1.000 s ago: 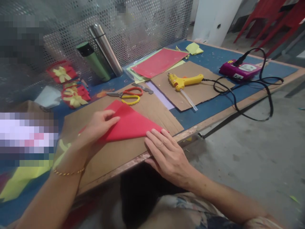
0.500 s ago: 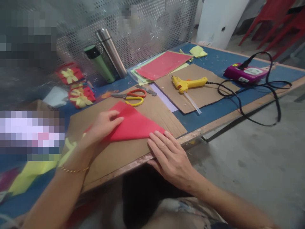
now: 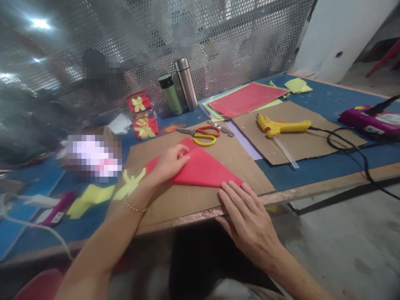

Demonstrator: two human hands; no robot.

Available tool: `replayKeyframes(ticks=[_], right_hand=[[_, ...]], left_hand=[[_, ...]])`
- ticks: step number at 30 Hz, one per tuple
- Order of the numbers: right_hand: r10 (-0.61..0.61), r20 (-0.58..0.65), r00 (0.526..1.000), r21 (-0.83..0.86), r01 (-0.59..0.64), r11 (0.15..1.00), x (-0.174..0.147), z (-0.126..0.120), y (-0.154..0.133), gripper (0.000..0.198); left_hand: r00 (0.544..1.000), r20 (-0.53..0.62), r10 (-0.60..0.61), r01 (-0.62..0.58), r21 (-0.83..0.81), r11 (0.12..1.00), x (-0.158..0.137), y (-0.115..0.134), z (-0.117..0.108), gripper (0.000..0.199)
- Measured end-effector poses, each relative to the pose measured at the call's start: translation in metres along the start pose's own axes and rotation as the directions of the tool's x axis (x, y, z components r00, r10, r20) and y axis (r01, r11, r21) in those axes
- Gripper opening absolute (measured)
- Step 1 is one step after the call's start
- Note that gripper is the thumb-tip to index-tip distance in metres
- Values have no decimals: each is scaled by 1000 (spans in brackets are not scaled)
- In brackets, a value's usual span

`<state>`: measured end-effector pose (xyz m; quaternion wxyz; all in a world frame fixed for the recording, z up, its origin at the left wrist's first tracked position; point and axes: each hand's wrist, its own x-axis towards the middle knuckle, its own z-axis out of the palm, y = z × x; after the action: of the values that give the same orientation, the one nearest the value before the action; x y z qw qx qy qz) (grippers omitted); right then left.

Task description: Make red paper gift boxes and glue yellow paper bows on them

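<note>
A folded sheet of red paper (image 3: pixel 203 166) lies on a brown cardboard sheet (image 3: pixel 175 204) at the table's front edge. My left hand (image 3: pixel 173 162) rests on the paper's left part, fingers curled and thumb close to the forefinger, holding it down. Stretched flat, the fingers of my right hand (image 3: pixel 245 208) press on the paper's right corner, with the thumb below the table edge. Scissors (image 3: pixel 204 135) with one orange and one yellow handle lie just beyond the paper. By my left wrist is a yellow paper bow (image 3: pixel 129 183).
A yellow glue gun (image 3: pixel 281 127) with a glue stick lies on another cardboard piece (image 3: pixel 300 150), its black cord running to a purple box (image 3: pixel 371 121). Behind stand a green bottle (image 3: pixel 171 98), a steel flask (image 3: pixel 186 85), red boxes with yellow bows (image 3: pixel 145 127) and stacked red sheets (image 3: pixel 246 100).
The view has swung left, so everything appears farther right and more of the table's left side shows. Both hands keep their places on the red paper.
</note>
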<state>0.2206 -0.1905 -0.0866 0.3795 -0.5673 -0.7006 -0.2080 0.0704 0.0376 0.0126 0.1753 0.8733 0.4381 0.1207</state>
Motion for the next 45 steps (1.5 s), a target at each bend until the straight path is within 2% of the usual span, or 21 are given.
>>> replayKeyframes(ticks=[7, 17, 26, 32, 35, 39, 42, 45], right_hand=[[-19, 7, 1000, -17, 19, 1000, 0, -1, 1, 44], [-28, -13, 1000, -47, 27, 999, 2, -1, -1, 40], [-48, -8, 999, -17, 48, 999, 0, -2, 1, 45], [-48, 1, 999, -20, 48, 999, -2, -1, 3, 54], [-62, 9, 998, -14, 62, 998, -2, 0, 4, 62], [-95, 46, 994, 10, 95, 995, 1, -11, 8, 66], [-97, 8, 995, 32, 97, 995, 14, -29, 17, 62], [-54, -76, 996, 47, 57, 997, 49, -40, 33, 40]], left_hand=[[1000, -4, 2, -1, 61, 998, 0, 2, 1, 27], [1000, 0, 19, -19, 34, 999, -2, 2, 4, 22], [999, 22, 32, -34, 94, 995, -1, 5, 4, 35], [992, 111, 66, -88, 208, 974, -4, 8, 2, 44], [995, 78, 59, -80, 305, 949, -8, 14, 3, 41], [991, 42, 130, -135, 435, 890, -13, 22, 6, 36], [985, 51, 165, -171, 430, 887, -13, 21, 7, 34], [982, 56, 182, -189, 401, 896, -12, 18, 9, 34]])
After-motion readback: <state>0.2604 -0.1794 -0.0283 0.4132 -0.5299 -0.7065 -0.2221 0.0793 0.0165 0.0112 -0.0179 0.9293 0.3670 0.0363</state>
